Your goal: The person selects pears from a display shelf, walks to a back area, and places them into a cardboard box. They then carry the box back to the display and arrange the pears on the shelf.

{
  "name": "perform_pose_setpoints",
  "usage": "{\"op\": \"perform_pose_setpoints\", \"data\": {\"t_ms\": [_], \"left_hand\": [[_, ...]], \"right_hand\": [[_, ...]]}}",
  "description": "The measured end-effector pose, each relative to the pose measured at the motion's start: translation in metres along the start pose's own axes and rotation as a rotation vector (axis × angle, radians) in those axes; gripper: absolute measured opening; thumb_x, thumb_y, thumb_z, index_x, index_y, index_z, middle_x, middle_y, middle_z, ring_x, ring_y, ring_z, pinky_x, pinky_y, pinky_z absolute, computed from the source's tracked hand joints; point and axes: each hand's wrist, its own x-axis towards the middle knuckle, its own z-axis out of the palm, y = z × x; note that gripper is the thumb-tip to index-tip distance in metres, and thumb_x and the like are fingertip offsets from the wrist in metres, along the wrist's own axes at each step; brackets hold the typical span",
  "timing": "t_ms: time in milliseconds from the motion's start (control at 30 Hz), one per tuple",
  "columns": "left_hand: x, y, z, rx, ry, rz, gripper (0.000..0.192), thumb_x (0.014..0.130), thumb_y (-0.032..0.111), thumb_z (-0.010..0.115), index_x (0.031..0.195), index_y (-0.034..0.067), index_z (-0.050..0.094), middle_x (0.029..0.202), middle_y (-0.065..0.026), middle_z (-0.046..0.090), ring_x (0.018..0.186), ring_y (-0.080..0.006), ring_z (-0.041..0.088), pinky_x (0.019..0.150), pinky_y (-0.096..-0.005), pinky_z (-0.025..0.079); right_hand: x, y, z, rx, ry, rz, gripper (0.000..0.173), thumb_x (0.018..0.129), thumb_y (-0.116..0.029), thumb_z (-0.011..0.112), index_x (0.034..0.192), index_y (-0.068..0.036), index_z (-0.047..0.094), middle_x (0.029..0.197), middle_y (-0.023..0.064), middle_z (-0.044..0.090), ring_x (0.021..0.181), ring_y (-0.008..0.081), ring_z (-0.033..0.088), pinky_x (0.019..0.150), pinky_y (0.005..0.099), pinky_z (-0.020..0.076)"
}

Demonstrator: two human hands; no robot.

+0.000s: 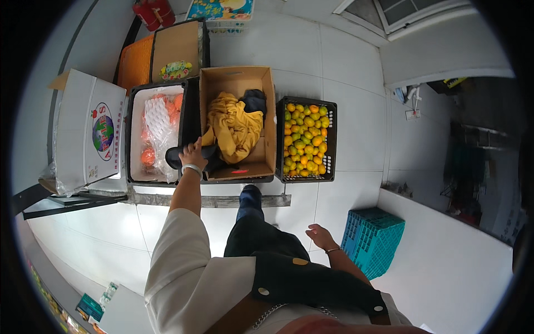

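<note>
My left hand (194,156) grips a black item (174,158), perhaps a cap or a bag, across the near edges of two containers. Left of it, a white-lined crate (137,167) holds orange-red round fruit (148,156), partly under white foam netting (157,117) and clear plastic. On the other side stands an uncovered cardboard box (233,77) with a crumpled yellow cloth (233,125) and a dark cloth (253,101) inside. A yellow strip reaches from the cloth towards my fingers. My right hand (321,236) hangs empty by my side, its fingers loosely bent.
A black crate (329,175) of green and orange citrus (308,137) stands right of the box. A white apple carton (89,133) is at left, fire extinguishers (154,14) behind. Teal crates (373,242) stand by a low wall (442,246). My boot (251,196) is near a floor strip (217,201).
</note>
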Motion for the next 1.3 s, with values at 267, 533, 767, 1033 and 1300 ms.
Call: {"op": "perform_pose_setpoints", "data": {"t_ms": [267,533,767,1033,1300], "left_hand": [[0.0,0.015,-0.054,-0.838,-0.095,-0.11,0.038,0.082,0.024,0.059,0.114,0.005,0.065,0.089,-0.0187,0.07,0.087,-0.0291,0.068,0.075,-0.0373,0.053],[-0.171,0.164,-0.208,-1.455,-0.812,1.573,0.017,0.089,0.011,0.065,0.096,-0.003,0.06,0.079,-0.0033,0.062,0.076,-0.0104,0.055,0.066,-0.0284,0.044],[-0.218,0.246,-0.14,-2.016,-0.818,1.067,0.037,0.095,0.023,0.058,0.126,0.004,0.056,0.115,-0.0052,0.063,0.104,-0.0172,0.06,0.084,-0.0314,0.049],[-0.175,0.386,-0.245,-2.957,-0.587,0.902,0.088,0.087,0.072,0.042,0.148,0.01,0.029,0.136,-0.0113,0.052,0.118,-0.0216,0.055,0.094,-0.0479,0.045],[-0.235,0.416,-0.445,-2.643,0.026,1.443,0.072,0.092,0.056,0.045,0.146,0.009,0.033,0.137,-0.0109,0.052,0.12,-0.0218,0.054,0.098,-0.0448,0.045]], "right_hand": [[0.081,-0.082,-0.077,0.014,0.014,-0.101,0.042,0.09,-0.037,0.063,0.116,-0.005,0.059,0.101,0.015,0.069,0.093,0.0273,0.067,0.08,0.037,0.0528],[0.146,-0.229,-0.121,1.466,-0.957,0.043,0.068,0.094,-0.06,0.043,0.134,-0.005,0.045,0.123,0.0148,0.06,0.112,0.0244,0.057,0.085,0.0403,0.0485],[0.095,-0.146,-0.295,1.281,-0.558,-0.212,0.066,0.093,-0.054,0.049,0.137,-0.004,0.043,0.127,0.0156,0.057,0.117,0.0261,0.054,0.091,0.04,0.0451],[-0.034,0.012,-0.53,0.329,0.0,-0.475,0.066,0.092,-0.047,0.055,0.14,-0.004,0.04,0.131,0.0165,0.055,0.123,0.0282,0.05,0.098,0.0397,0.0412],[-0.084,0.0,-0.574,-0.804,0.224,-0.667,0.068,0.091,-0.04,0.062,0.144,-0.004,0.038,0.135,0.0175,0.052,0.129,0.0302,0.047,0.105,0.0394,0.0372]]}}
